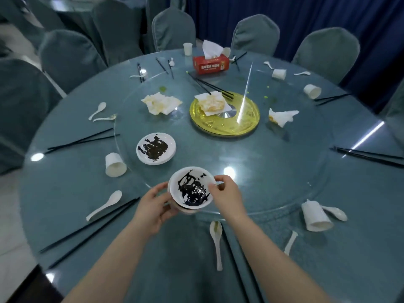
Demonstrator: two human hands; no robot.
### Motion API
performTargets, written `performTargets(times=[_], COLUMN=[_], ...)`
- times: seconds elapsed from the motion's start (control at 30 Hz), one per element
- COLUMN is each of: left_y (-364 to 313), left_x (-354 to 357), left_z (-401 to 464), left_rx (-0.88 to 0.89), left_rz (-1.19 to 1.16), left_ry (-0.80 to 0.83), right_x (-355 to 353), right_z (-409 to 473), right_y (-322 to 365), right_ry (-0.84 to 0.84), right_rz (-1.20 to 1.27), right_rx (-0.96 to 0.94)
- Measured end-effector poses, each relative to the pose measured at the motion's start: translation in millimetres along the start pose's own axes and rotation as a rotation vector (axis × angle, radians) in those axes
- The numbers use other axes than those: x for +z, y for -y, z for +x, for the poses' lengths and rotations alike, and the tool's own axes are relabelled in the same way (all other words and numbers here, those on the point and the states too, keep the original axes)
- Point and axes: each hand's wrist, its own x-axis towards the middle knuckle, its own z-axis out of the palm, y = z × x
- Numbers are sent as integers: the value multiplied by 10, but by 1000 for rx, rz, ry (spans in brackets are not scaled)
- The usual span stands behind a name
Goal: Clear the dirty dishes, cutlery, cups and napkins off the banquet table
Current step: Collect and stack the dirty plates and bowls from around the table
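Note:
Both hands hold a small white dish (191, 189) smeared with dark sauce, tilted above the near edge of the glass turntable. My left hand (153, 206) grips its left rim and underside; my right hand (227, 193) pinches the right rim. Something more seems stacked under the dish, mostly hidden. A second sauce-stained white plate (156, 148) lies on the turntable to the left. White spoons (216, 239) (105, 205), tipped paper cups (114, 165) (316, 216), black chopsticks (87, 228) and crumpled napkins (160, 102) (282, 117) lie around the table.
A gold centre plate (244, 125) carries a soiled napkin and chopsticks. A red tissue box (211, 64) stands at the far side. The round glass-topped table (65, 193) is ringed by covered chairs (65, 57); a dark curtain hangs behind.

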Motion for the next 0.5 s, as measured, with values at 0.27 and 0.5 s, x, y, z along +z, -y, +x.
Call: performTargets(times=[0.27,0.5], left_y=[-109,-125], left_x=[-122,-142], left_z=[286,623], left_rx=[-5,-53], left_rz=[-19,-61], left_ry=[-9,-148], right_x=[338,530], right_z=[409,806], right_y=[49,22], right_ry=[220,168], right_rz=[-41,-96], right_rx=[129,79])
